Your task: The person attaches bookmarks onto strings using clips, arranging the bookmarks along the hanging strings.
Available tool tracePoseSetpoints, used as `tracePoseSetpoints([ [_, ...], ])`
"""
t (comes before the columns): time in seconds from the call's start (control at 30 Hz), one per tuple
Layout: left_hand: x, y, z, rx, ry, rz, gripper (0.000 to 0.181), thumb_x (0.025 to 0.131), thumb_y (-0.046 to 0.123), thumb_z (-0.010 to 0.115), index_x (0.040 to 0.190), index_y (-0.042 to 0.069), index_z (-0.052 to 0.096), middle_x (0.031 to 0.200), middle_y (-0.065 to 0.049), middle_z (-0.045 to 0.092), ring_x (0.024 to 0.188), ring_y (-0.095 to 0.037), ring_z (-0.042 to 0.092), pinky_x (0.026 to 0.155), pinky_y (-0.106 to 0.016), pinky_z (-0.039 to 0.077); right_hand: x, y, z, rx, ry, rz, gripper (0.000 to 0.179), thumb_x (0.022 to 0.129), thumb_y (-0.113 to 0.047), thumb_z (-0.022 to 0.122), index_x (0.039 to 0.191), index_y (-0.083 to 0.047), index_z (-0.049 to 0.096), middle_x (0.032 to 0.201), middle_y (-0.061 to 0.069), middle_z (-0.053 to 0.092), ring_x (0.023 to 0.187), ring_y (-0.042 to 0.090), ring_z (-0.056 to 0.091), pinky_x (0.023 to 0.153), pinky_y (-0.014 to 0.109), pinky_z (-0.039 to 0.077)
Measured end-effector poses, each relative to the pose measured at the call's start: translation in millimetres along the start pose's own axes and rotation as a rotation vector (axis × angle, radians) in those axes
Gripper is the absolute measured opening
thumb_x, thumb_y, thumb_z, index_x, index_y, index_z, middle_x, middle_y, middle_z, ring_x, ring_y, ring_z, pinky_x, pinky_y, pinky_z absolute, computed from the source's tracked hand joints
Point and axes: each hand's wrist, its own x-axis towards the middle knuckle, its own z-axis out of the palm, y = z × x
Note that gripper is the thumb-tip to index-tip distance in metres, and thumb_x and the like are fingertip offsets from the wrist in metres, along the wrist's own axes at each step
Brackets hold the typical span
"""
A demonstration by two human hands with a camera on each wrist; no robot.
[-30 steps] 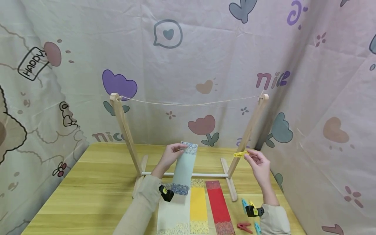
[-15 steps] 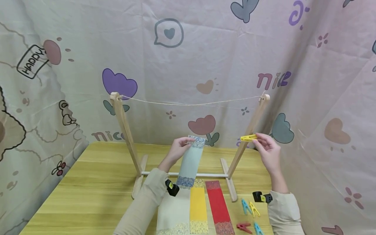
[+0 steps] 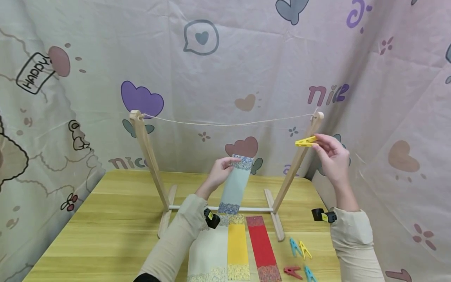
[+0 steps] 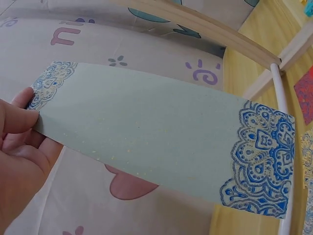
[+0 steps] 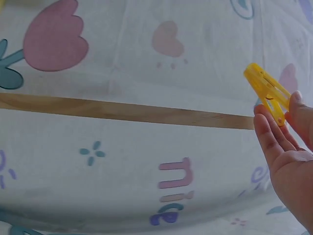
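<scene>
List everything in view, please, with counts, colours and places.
Table: 1, yellowish wood, foreground
Cloth: count unclear, pale printed, behind table
Frame: 1, pale wood, on table
Rod: 1, white, on frame
String: 1, cream, across frame top
Raised strip: 1, pale blue-green, above table
Flat strips: 2, yellow, red, on table
Paper: count unclear, whitish, left of flat strips
Raised clip: 1, yellow, above table
Loose clips: 4, blue (2), yellow, red, on table
Wrist cameras: 2, black, on wrists
Sleeves: 2, beige, on arms
Left hand: 1, holding raised strip
Right hand: 1, holding raised clip
</scene>
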Motion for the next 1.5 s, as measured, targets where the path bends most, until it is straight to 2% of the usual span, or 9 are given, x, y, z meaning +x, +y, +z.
tracePoseSetpoints([
  [0.13, 8.4, -2.3, 2.8, 0.028, 0.008, 0.009, 0.031, 0.085, -0.014, 0.043, 0.11, -0.004, 0.06, 0.122, -0.014, 0.053, 0.119, -0.022, 0.042, 0.09, -0.035, 0.04, 16.6, -8.9, -0.9, -0.048, 0.003, -0.036, 0.029, 0.077, 0.017, 0.057, 0.105, 0.015, 0.056, 0.1, 0.019, 0.058, 0.084, 0.007, 0.057, 0.073, 0.013, 0.045],
  [0.37, 21.8, 8.8, 10.0, 0.04, -0.003, 0.069, 0.032, 0.085, -0.015, 0.043, 0.109, -0.004, 0.06, 0.117, -0.014, 0.057, 0.114, -0.021, 0.047, 0.094, -0.031, 0.036, 42.7, -27.4, -0.4, -0.072, 0.013, -0.079, 0.031, 0.077, 0.016, 0.057, 0.108, 0.013, 0.056, 0.105, 0.02, 0.057, 0.09, 0.008, 0.057, 0.078, 0.016, 0.045],
  [0.57, 30.4, 17.6, 15.9, 0.042, -0.024, 0.078, 0.032, 0.085, -0.015, 0.043, 0.11, -0.003, 0.06, 0.117, -0.013, 0.056, 0.113, -0.019, 0.048, 0.092, -0.029, 0.038, 58.5, -29.5, -3.7, -0.096, 0.029, -0.058, 0.03, 0.076, 0.017, 0.058, 0.106, 0.013, 0.057, 0.104, 0.018, 0.058, 0.088, 0.008, 0.057, 0.078, 0.016, 0.045],
  [0.67, 33.9, 19.7, 17.6, 0.031, -0.013, 0.099, 0.031, 0.085, -0.016, 0.043, 0.109, -0.005, 0.06, 0.117, -0.015, 0.056, 0.113, -0.02, 0.048, 0.092, -0.029, 0.038, 65.6, -29.1, -5.1, -0.153, 0.021, -0.041, 0.029, 0.077, 0.013, 0.06, 0.106, 0.011, 0.058, 0.104, 0.016, 0.059, 0.088, 0.007, 0.057, 0.078, 0.016, 0.044],
  [1.0, 43.4, 28.7, 26.4, 0.081, -0.045, 0.106, 0.033, 0.087, -0.012, 0.044, 0.114, 0.0, 0.059, 0.121, -0.01, 0.054, 0.116, -0.017, 0.045, 0.094, -0.026, 0.036, 82.7, -31.9, -6.0, -0.315, -0.047, -0.005, 0.03, 0.079, 0.003, 0.063, 0.109, 0.004, 0.06, 0.107, 0.017, 0.059, 0.091, 0.004, 0.055, 0.081, 0.018, 0.044],
  [1.33, 51.9, 42.5, 36.6, 0.106, -0.046, 0.104, 0.032, 0.088, -0.008, 0.046, 0.114, 0.004, 0.06, 0.122, -0.006, 0.054, 0.117, -0.013, 0.044, 0.092, -0.027, 0.038, 91.9, -30.0, -5.1, -0.362, -0.082, 0.002, 0.026, 0.08, 0.004, 0.06, 0.106, 0.008, 0.059, 0.103, 0.019, 0.059, 0.085, -0.001, 0.054, 0.078, 0.014, 0.043],
  [1.43, 54.0, 45.6, 39.5, 0.126, -0.042, 0.113, 0.032, 0.088, -0.007, 0.046, 0.114, 0.006, 0.061, 0.121, -0.004, 0.055, 0.112, -0.008, 0.046, 0.081, -0.022, 0.042, 93.9, -29.4, -5.9, -0.379, -0.089, 0.016, 0.025, 0.081, 0.004, 0.059, 0.106, 0.008, 0.059, 0.102, 0.02, 0.06, 0.082, -0.004, 0.053, 0.077, 0.013, 0.044],
  [1.5, 55.3, 46.9, 41.1, 0.137, -0.035, 0.107, 0.032, 0.089, -0.006, 0.047, 0.113, 0.007, 0.061, 0.121, -0.003, 0.056, 0.09, -0.005, 0.054, 0.066, -0.019, 0.042, 94.9, -29.2, -6.3, -0.386, -0.094, 0.018, 0.024, 0.082, 0.004, 0.059, 0.105, 0.008, 0.059, 0.102, 0.02, 0.06, 0.081, -0.006, 0.052, 0.077, 0.013, 0.044],
])
